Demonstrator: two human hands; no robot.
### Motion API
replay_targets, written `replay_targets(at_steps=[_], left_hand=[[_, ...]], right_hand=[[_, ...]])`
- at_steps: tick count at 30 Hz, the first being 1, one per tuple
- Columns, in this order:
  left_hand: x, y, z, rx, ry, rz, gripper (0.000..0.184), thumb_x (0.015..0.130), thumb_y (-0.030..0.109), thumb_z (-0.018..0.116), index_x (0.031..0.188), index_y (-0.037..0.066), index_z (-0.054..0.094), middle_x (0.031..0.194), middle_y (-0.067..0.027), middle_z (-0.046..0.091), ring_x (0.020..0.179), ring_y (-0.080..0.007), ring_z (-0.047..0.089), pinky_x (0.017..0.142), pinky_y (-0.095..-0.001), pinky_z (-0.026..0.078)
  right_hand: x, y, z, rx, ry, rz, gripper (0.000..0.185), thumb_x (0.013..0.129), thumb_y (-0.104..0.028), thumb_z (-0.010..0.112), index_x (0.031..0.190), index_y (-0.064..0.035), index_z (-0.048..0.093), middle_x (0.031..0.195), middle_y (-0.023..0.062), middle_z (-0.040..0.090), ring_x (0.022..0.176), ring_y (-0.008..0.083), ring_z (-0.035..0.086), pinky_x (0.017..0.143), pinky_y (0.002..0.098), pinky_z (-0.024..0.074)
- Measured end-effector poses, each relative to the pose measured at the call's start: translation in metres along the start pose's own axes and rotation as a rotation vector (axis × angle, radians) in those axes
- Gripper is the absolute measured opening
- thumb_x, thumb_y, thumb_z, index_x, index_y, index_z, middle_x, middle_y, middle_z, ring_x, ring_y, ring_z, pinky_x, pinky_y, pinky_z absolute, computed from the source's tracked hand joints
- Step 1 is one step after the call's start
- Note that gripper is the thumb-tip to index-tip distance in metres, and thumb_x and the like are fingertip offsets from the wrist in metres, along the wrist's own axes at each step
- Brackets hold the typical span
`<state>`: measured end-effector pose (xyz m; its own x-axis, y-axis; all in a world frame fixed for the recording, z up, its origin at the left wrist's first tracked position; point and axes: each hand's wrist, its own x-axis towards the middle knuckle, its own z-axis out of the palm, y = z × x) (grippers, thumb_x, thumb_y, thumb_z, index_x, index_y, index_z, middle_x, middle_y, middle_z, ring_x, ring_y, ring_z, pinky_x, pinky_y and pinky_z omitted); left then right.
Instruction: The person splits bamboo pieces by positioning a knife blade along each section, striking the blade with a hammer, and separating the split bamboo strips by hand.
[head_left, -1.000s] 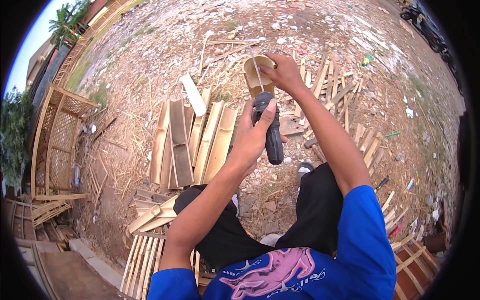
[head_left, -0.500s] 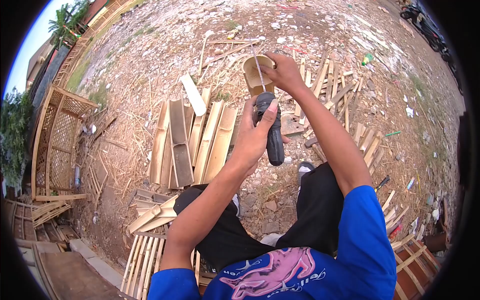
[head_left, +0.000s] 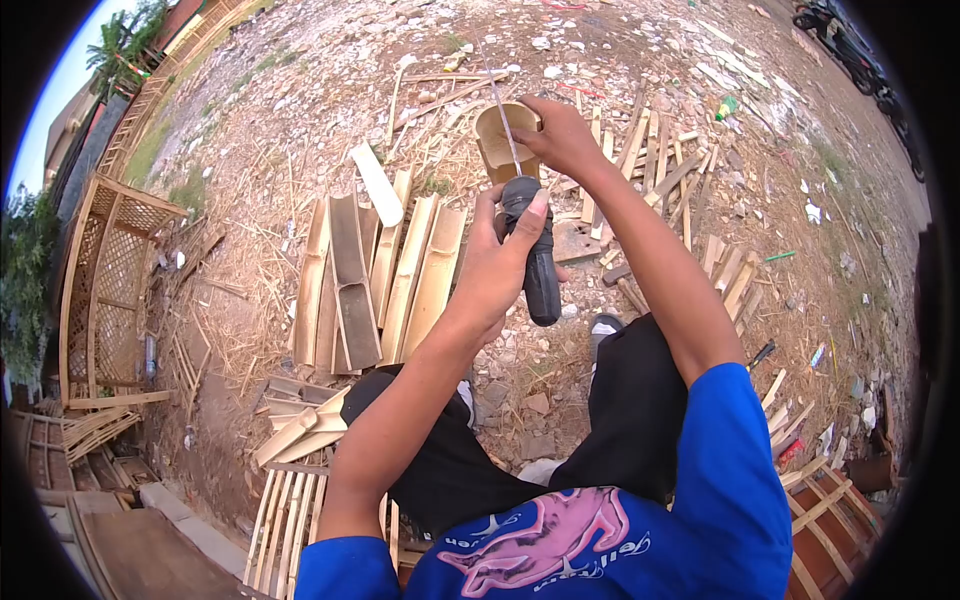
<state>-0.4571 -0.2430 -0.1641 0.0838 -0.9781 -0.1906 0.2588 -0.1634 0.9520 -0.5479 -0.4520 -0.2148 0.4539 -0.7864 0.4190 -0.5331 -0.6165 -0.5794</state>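
Observation:
My left hand (head_left: 510,235) is closed round the thick black-wrapped handle of a long knife (head_left: 533,270). Its narrow blade points away from me, seen almost edge-on, and crosses in front of a bamboo piece (head_left: 496,130). That piece is pale and curved, with its hollow facing me. Gripping its right rim is my right hand (head_left: 560,135), thumb on the inner side and fingers behind. Whether the blade touches the bamboo I cannot tell. The far end of the bamboo is hidden behind the handle and my left hand.
Split bamboo lengths (head_left: 400,280) lie on the littered ground to the left. Narrow strips (head_left: 655,160) are scattered on the right. A slatted bamboo frame (head_left: 290,520) is near my left knee, and a lattice panel (head_left: 110,290) stands farther left. Another knife handle (head_left: 762,354) shows at right.
The whole view has shifted slightly, so everything appears a little farther left. Both hands keep their grips, with the knife and bamboo in nearly the same relation.

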Motion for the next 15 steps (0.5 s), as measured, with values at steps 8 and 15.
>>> replay_targets(at_steps=[8, 15], left_hand=[[0.002, 0.002, 0.002, -0.003, -0.007, 0.018, 0.052, 0.099, 0.041, 0.058, 0.131, 0.004, 0.04, 0.101, -0.0111, 0.059, 0.063, -0.0234, 0.068, 0.057, -0.036, 0.06], [-0.002, 0.001, 0.009, -0.009, 0.026, 0.038, 0.054, 0.099, 0.041, 0.058, 0.132, 0.003, 0.039, 0.102, -0.0144, 0.059, 0.063, -0.0242, 0.068, 0.057, -0.0355, 0.061]], right_hand=[[-0.114, 0.071, -0.065, 0.345, 0.088, 0.344, 0.044, 0.089, -0.032, 0.069, 0.123, -0.0044, 0.06, 0.098, 0.0146, 0.072, 0.092, 0.0244, 0.07, 0.081, 0.0341, 0.0543], [-0.404, 0.233, 0.032, -0.441, -0.426, 0.937, 0.055, 0.078, -0.024, 0.069, 0.126, -0.0027, 0.053, 0.109, 0.0219, 0.065, 0.102, 0.0404, 0.063, 0.09, 0.0485, 0.05]])
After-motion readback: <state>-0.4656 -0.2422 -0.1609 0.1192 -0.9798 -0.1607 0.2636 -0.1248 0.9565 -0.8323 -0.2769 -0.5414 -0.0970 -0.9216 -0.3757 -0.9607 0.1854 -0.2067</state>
